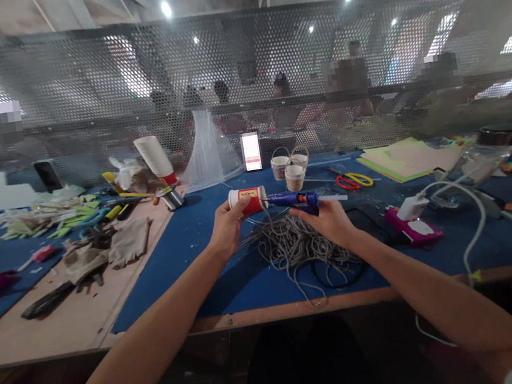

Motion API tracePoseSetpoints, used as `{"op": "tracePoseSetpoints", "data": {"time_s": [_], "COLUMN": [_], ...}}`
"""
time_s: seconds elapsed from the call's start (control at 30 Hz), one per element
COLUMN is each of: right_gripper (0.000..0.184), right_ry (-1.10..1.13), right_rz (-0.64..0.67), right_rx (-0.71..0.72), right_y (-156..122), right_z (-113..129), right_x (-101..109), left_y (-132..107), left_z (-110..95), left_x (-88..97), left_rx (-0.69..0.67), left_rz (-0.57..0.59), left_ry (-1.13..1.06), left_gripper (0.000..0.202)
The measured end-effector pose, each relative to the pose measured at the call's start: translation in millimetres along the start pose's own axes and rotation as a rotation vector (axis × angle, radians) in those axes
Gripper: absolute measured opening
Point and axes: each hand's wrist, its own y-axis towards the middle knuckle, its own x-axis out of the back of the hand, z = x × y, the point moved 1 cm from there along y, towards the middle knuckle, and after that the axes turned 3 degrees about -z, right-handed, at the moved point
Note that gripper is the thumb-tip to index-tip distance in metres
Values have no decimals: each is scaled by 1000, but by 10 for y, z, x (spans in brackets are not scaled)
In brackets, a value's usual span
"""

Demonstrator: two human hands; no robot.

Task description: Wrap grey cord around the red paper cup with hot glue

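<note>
My left hand (228,227) is closed around a red and white paper cup (252,202) lying on its side in the air, its end turned to the right. In my right hand (330,219) is a blue hot glue gun (293,198), with a clear glue stick (334,197) poking out of its back. The nozzle points left and meets or nearly meets the cup's end. A heap of grey cord (297,247) lies on the blue mat below, and one strand rises to the cup. Small cord-handled cups (295,176) stand behind the glue gun.
Red and yellow scissors (354,180) and coloured paper (412,157) lie at right, near a magenta power block (412,226) with a white cable (480,210). A tilted stack of paper cups (153,159), gloves (129,242) and pliers (48,300) are at left. A mesh screen (93,101) rises behind.
</note>
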Motion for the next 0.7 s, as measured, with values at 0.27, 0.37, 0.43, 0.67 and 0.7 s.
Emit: {"op": "tracePoseSetpoints", "data": {"time_s": [0.27, 0.37, 0.43, 0.67, 0.7], "right_gripper": [42, 41, 41, 45, 45], "right_ry": [15, 7, 1, 2, 2], "right_rz": [11, 11, 9, 29, 31], "right_rx": [-3, -3, 2, 14, 16], "right_y": [9, 6, 3, -7, -9], "right_z": [14, 21, 24, 2, -3], "right_x": [-2, 3, 8, -4, -9], "left_y": [-10, 0, 8, 6, 4], "left_z": [-27, -21, -15, -18, -20], "left_x": [-4, 0, 3, 14, 18], "left_rx": [-8, -1, 2, -5, -3], "left_rz": [-10, -10, -8, -6, -8], "left_ry": [-2, -13, -18, -6, -8], "left_gripper": [31, 29, 29, 29, 29]}}
